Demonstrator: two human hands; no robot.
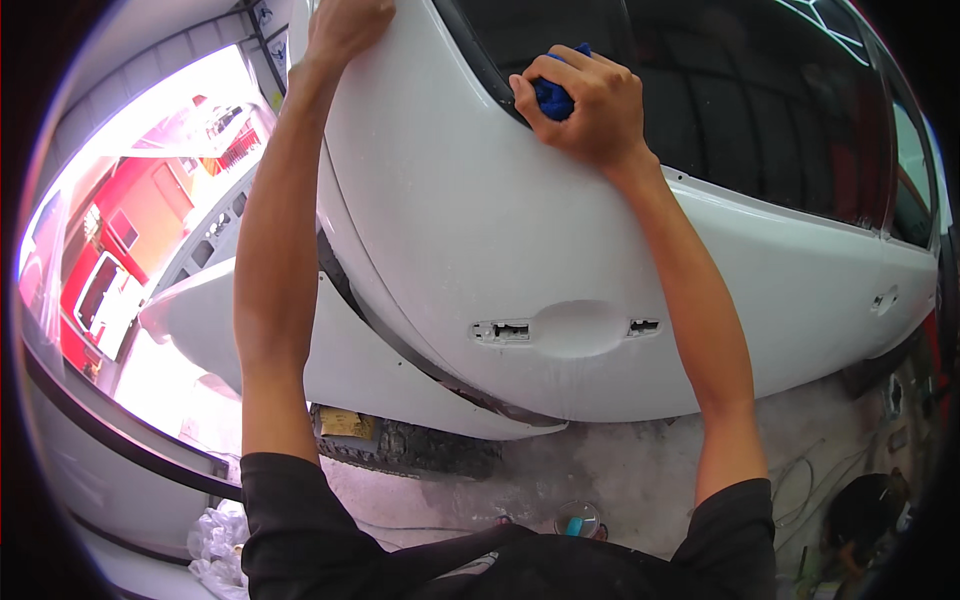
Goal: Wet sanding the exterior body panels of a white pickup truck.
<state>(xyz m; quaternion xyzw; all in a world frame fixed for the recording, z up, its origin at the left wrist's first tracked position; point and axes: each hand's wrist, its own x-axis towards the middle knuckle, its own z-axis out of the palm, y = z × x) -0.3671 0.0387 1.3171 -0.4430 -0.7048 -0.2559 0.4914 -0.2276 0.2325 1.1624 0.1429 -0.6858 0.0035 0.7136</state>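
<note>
My right hand (595, 110) is closed around a bunched blue cloth (553, 100). It presses the cloth at the lower front corner of the dark side window (760, 120) of a white car. My left hand (352, 25) is up at the top edge of the view, against the white body near the front pillar; its fingers are cut off or hidden. Between my arms spreads the white front door (470, 220), its surface looking wet in places. The handle recess (580, 328) has no handle on it, only open slots at both ends.
A white fender (340, 350) stands off from the door at the left, above a dark tire (420, 450). On the floor below sit a round container (578, 520) with a turquoise piece inside and loose hoses (800, 490). Crumpled clear plastic (218, 545) lies at lower left.
</note>
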